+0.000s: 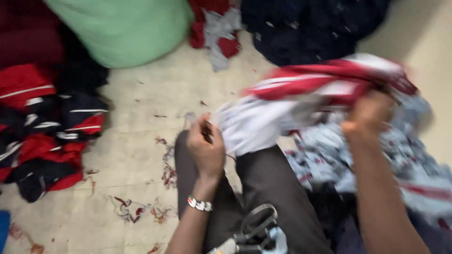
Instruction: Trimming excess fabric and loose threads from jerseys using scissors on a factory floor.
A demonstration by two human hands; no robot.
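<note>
While the left hand (205, 149) pinches the white edge of a red-and-white garment (301, 101) over the lap, the right hand (369, 115) has its grip bunched tight around the red part higher up. Scissors (256, 228) sit on the dark trousers (270, 188), thread scraps (141, 209) litter the floor (141, 122).

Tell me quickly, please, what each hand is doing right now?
Left hand: closed, pinching the white edge of the red and white garment.
Right hand: closed, gripping the same garment's bunched red part.
</note>
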